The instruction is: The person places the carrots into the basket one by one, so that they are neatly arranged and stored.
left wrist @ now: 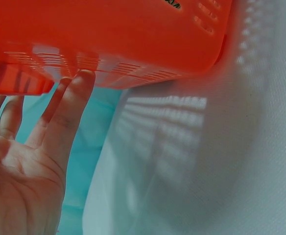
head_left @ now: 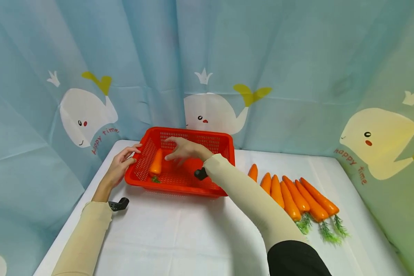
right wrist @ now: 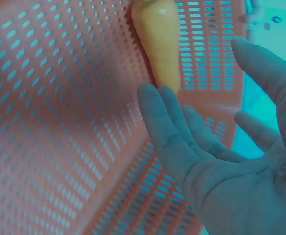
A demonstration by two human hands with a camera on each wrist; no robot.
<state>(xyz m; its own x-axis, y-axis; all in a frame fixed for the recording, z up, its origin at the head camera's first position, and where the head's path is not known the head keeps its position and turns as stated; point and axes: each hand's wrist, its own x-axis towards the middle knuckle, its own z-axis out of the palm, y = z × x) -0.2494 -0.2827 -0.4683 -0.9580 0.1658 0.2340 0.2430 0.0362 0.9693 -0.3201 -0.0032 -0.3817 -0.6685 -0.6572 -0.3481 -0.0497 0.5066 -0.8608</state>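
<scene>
The work in hand looks like loading the red basket (head_left: 179, 188) with carrots, and the step seems to be settling one inside; one carrot (head_left: 156, 163) lies along the basket's left side, leafy end toward the person; more carrots (head_left: 296, 194) lie in a row on the white table (head_left: 158, 234), right of the basket, partly hidden by the right sleeve (head_left: 250, 197).

The right hand (head_left: 183, 148) is over the basket, fingers spread wide and holding nothing, near the carrot; the left hand (head_left: 118, 167) touches the basket's left side, fingers nearly straight, likely steadying it.

Whether the right hand is letting go or reaching, I cannot tell; if loading, the next move calls for lifting it clear of the rim and going to the row; if adjusting, for closing on the carrot.
</scene>
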